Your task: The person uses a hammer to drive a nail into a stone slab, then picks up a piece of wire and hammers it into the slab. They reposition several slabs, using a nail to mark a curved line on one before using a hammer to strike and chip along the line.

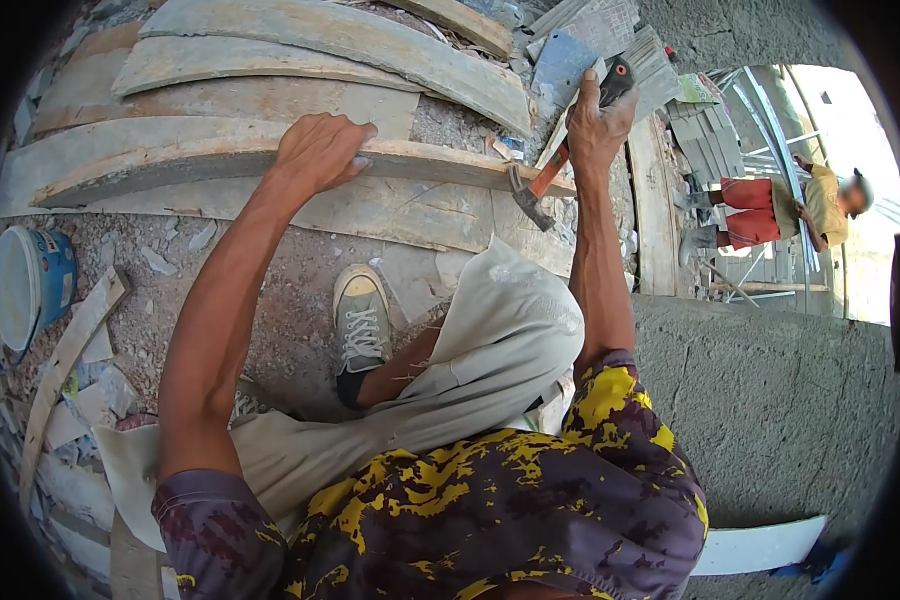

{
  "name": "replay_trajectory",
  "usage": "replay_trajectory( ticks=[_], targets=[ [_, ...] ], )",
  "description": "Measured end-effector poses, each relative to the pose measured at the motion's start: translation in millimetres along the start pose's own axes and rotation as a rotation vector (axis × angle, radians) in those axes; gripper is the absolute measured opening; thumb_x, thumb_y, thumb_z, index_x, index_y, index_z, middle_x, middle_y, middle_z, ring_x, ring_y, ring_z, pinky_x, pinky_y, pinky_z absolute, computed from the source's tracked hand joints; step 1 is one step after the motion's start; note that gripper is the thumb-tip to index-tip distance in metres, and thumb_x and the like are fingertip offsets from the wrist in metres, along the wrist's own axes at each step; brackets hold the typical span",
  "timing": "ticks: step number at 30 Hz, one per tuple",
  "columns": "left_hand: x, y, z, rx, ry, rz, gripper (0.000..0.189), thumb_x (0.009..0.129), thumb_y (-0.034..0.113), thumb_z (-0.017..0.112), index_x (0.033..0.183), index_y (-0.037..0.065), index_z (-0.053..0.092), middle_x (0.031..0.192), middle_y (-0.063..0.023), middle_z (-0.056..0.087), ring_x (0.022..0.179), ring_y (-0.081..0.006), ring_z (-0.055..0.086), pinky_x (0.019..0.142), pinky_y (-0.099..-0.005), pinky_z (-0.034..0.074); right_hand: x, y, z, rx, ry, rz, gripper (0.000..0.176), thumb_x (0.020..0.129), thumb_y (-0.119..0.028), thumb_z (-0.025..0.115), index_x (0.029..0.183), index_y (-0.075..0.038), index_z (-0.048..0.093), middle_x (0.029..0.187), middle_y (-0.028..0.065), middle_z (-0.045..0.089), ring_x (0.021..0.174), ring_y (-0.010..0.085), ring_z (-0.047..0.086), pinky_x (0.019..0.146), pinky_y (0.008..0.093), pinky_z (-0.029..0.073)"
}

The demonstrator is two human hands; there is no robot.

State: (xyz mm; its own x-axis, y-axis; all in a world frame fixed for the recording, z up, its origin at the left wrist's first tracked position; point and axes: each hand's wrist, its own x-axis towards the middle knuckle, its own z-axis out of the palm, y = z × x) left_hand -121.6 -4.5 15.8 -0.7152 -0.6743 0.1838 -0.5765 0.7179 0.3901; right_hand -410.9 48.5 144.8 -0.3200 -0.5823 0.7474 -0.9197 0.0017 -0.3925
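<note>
My left hand [320,155] is closed over the upper edge of a long wooden plank [195,162] that stands on its narrow side. In my right hand [600,125] is a claw hammer [548,176] with a black and orange handle. Its metal head hangs down beside the right end of the plank. More weathered boards [340,45] lie beyond the plank, and a flat board lies under it.
A blue bucket [55,265] with a whitish top stands at the left. Near it a narrow wooden strip [70,365] rests on rubble. Stacked tiles [705,135] are at the upper right. Another person [770,210] holds long metal bars beyond a rough concrete wall [770,410].
</note>
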Motion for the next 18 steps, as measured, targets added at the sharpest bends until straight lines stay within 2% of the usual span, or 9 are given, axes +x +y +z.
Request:
replay_trajectory(
  ticks=[1,3,4,6,7,12,14,16,18],
  targets=[
    [-1,0,1,0.005,0.000,0.008,0.031,0.077,0.024,0.074,0.101,0.006,0.066,0.078,-0.0168,0.067,0.082,-0.0345,0.066,0.072,-0.0428,0.050,3,4,6,-0.003,-0.005,0.001,0.039,0.091,-0.031,0.065,0.109,0.001,0.052,0.089,0.0183,0.062,0.078,0.0312,0.061,0.074,0.0407,0.048],
    [-3,-2,4,0.001,0.039,0.029,0.031,0.077,0.024,0.074,0.100,0.006,0.066,0.077,-0.0166,0.067,0.081,-0.0342,0.066,0.071,-0.0427,0.050,9,7,18,-0.037,-0.029,-0.105,0.037,0.092,-0.035,0.063,0.098,0.000,0.053,0.074,0.0099,0.056,0.067,0.0213,0.056,0.064,0.0367,0.046],
    [-4,-2,6,-0.001,0.079,0.050,0.030,0.077,0.024,0.074,0.100,0.006,0.066,0.076,-0.0163,0.067,0.080,-0.0340,0.066,0.070,-0.0426,0.050,9,7,19,-0.039,-0.032,-0.106,0.037,0.092,-0.035,0.063,0.098,0.000,0.053,0.074,0.0099,0.056,0.067,0.0213,0.056,0.064,0.0367,0.046],
    [-4,-4,10,0.003,0.114,0.069,0.030,0.077,0.024,0.074,0.100,0.006,0.066,0.075,-0.0164,0.067,0.079,-0.0337,0.066,0.069,-0.0424,0.050,12,1,26,-0.025,-0.203,0.081,0.038,0.092,-0.034,0.063,0.100,0.002,0.053,0.079,0.0109,0.057,0.072,0.0218,0.056,0.067,0.0371,0.046],
    [-4,-6,11,0.013,0.150,0.090,0.030,0.077,0.024,0.074,0.099,0.007,0.065,0.075,-0.0166,0.067,0.078,-0.0334,0.066,0.069,-0.0421,0.050,11,-4,30,0.005,-0.177,-0.011,0.036,0.089,-0.029,0.066,0.098,0.002,0.052,0.080,0.0214,0.063,0.072,0.0371,0.061,0.070,0.0440,0.047],
    [-1,-5,10,0.035,0.116,0.085,0.030,0.076,0.024,0.075,0.098,0.007,0.065,0.073,-0.0158,0.066,0.077,-0.0325,0.066,0.068,-0.0407,0.050,15,-32,48,0.002,-0.183,-0.111,0.034,0.088,-0.027,0.067,0.099,0.001,0.052,0.085,0.0250,0.064,0.078,0.0377,0.064,0.071,0.0422,0.048],
    [-2,-7,13,0.035,0.114,0.076,0.030,0.076,0.024,0.075,0.098,0.006,0.065,0.072,-0.0152,0.066,0.076,-0.0323,0.066,0.068,-0.0401,0.051,10,-39,54,0.020,-0.280,-0.055,0.035,0.088,-0.028,0.066,0.099,0.003,0.053,0.085,0.0253,0.064,0.078,0.0387,0.064,0.071,0.0426,0.048],
    [-5,-9,20,0.028,0.237,0.141,0.030,0.075,0.025,0.076,0.096,0.006,0.065,0.071,-0.0140,0.066,0.074,-0.0316,0.066,0.067,-0.0394,0.051,14,-26,61,0.001,-0.271,-0.039,0.036,0.088,-0.027,0.066,0.100,0.004,0.053,0.085,0.0259,0.064,0.078,0.0404,0.064,0.072,0.0444,0.048],
    [-5,-9,21,0.038,0.233,0.132,0.031,0.075,0.026,0.077,0.096,0.006,0.066,0.071,-0.0138,0.066,0.074,-0.0311,0.066,0.066,-0.0391,0.050,21,-10,64,-0.076,-0.174,0.013,0.035,0.088,-0.027,0.066,0.100,0.004,0.054,0.086,0.0262,0.064,0.079,0.0399,0.064,0.074,0.0452,0.047]
  ],
)
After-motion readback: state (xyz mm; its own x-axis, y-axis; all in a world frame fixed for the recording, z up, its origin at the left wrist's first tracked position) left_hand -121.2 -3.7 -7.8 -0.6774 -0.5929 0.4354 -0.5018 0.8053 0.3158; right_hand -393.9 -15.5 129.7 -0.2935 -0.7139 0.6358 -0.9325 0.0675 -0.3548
